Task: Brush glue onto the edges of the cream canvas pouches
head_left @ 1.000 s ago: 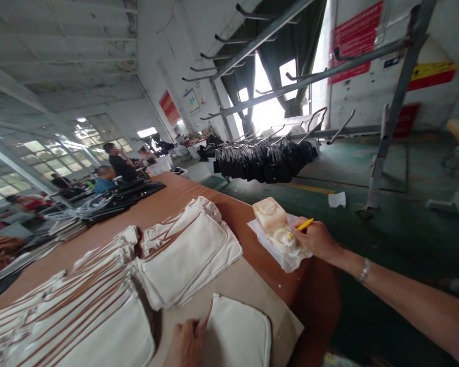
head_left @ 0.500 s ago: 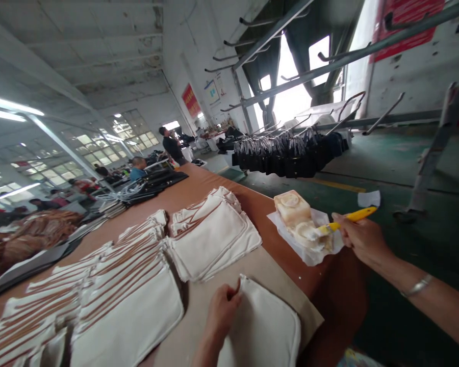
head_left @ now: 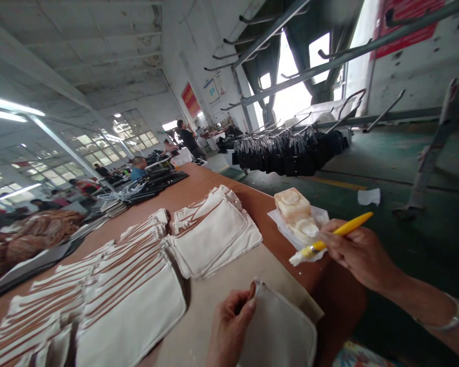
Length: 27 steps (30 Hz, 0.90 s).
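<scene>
My left hand point(head_left: 233, 321) pinches the upper corner of a cream, rounded-corner fabric panel point(head_left: 283, 326), which lies on a tan board point(head_left: 202, 311) at the table's near edge. A bit of brown edge shows at the fingertips. My right hand point(head_left: 355, 252) is closed round the yellow handle of a brush point(head_left: 344, 229). The brush's bristles carry white paste and point left, over the table. Just behind the brush sits a pale, paste-crusted container point(head_left: 292, 204) on a white sheet point(head_left: 277, 224), with white paste in its open front part.
Overlapping stacks of cream panels with brown edges point(head_left: 133, 306) cover the left of the brown table point(head_left: 252, 204); another stack point(head_left: 214, 234) lies further back. A metal rack point(head_left: 329, 66) with hooks and hanging black pieces point(head_left: 290, 155) stands beyond. Several people are in the background.
My right hand has drawn the brush out of the paste, forward and left toward the panel. My left hand and the pinched panel corner have shifted slightly right.
</scene>
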Tool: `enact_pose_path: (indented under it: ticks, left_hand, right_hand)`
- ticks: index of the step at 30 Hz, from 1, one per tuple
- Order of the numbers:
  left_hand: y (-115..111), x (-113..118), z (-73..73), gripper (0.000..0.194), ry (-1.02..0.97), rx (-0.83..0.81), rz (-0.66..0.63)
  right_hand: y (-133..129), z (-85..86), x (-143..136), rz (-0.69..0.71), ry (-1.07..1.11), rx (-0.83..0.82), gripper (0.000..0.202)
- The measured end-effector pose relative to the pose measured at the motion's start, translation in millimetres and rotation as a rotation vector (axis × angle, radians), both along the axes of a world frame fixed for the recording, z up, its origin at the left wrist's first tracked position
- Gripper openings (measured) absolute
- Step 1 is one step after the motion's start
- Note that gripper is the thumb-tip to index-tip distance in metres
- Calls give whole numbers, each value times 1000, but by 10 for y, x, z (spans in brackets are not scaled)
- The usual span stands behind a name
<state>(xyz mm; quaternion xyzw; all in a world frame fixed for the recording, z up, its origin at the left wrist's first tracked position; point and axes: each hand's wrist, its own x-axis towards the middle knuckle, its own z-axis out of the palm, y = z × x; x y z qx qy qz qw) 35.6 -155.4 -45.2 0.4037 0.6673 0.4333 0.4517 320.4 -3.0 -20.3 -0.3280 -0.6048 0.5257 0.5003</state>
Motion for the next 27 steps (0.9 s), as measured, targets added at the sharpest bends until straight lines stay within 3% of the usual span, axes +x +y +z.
enact_pose_path:
  ticks: [2,5,10,15,19,22,27]
  left_hand:
    - [-33,40,39,42,6,-8,-10]
    - [-62,76,96,44,28,-12,-23]
    - [-68,109,196,42,121,21,-112]
    - [-73,176,285,42,156,21,-199]
    - [-75,228,314,41,136,5,-233]
    - [-58,253,305,42,88,1,-224]
    - [-40,271,252,46,-2,1,-166]
  right_hand:
    - [-192,174,-141,152,-52,156,21]
    - [-394,344,-264,270,-89,429,11]
    - [-532,323,-379,358,-44,711,11]
    - [-471,237,-438,408,-73,853,13]
    - [-382,255,-387,366,-105,902,14]
    - [-386,250,-353,331,-98,903,14]
    - [-420,200,-352,395,-170,973,9]
